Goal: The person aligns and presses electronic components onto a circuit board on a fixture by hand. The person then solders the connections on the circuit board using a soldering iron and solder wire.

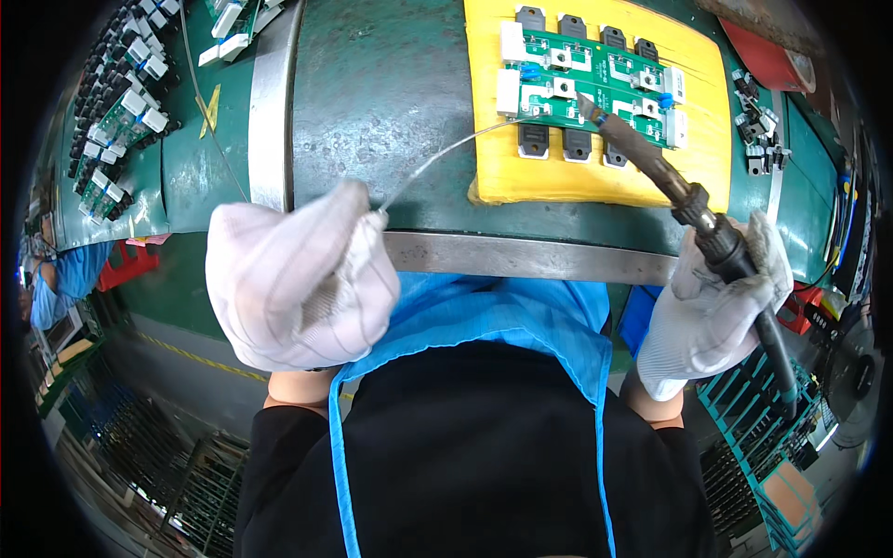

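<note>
Here, at the upper left of the frame, rows of small finished boards (121, 112) lie on the green bench (391, 102). Left of centre, the left hand (298, 279), in a white glove, is curled nearly closed and pinches a thin solder wire (437, 153) at its fingertips. The wire arcs up and to the right, its far end reaching the left edge of the green circuit board (595, 88). That board sits on a yellow pad (595, 177) at the upper middle, with black parts along its top and bottom edges. At the right, the right hand (712, 302), also gloved, is clenched around the dark handle of a soldering iron (670, 181). The iron slants up and left, its tip seemingly touching the board near its middle, though contact is hard to confirm. More small parts (758, 130) lie at the upper right.
</note>
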The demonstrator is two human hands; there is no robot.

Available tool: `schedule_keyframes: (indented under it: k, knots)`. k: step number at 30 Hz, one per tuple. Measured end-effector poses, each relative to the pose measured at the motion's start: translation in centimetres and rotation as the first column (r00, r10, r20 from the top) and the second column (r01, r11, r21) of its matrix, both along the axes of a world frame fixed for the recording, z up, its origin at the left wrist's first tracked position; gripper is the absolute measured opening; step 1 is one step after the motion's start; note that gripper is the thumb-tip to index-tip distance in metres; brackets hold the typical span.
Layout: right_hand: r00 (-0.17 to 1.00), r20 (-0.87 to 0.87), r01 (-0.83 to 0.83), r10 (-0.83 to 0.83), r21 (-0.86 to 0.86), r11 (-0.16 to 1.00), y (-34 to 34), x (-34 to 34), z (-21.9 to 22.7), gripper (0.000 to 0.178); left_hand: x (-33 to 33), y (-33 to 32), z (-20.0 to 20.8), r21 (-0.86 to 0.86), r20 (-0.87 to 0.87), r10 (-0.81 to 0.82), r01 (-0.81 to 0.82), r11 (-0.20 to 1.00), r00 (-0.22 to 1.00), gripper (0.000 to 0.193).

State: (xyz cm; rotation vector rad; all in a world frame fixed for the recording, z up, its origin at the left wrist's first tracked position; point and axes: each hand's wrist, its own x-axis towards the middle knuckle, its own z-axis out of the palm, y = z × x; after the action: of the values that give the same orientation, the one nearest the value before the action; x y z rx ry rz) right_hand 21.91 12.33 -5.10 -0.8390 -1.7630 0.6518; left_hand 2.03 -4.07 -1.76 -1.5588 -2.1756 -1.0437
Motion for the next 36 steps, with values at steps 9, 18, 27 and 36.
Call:
schedule_keyframes:
  k: [9, 18, 27, 36]
  knots:
    - [0.989, 0.025, -0.141, 0.144, -0.081, 0.987, -0.7, 0.2, 0.0, 0.039, 1.1, -0.4, -1.6, 0.004, -0.045, -0.077, 0.077, 0.997, 0.996, 0.025]
    - [0.949, 0.227, -0.205, 0.218, -0.078, 0.976, -0.1, 0.5, 0.8, 0.032, 0.9, 0.0, -2.8, 0.181, -0.115, -0.089, 0.109, 0.977, 0.989, 0.027]
    - [0.971, 0.119, -0.203, 0.206, -0.035, 0.979, -0.3, 0.2, 0.0, 0.033, 1.2, 0.3, -2.1, 0.039, -0.112, -0.120, 0.125, 0.991, 0.987, 0.033]
    - [0.960, 0.051, -0.273, 0.275, -0.048, 0.961, -0.1, -0.1, -0.1, 0.033, 1.5, 0.2, -2.0, 0.041, -0.093, -0.103, 0.107, 0.993, 0.990, 0.030]
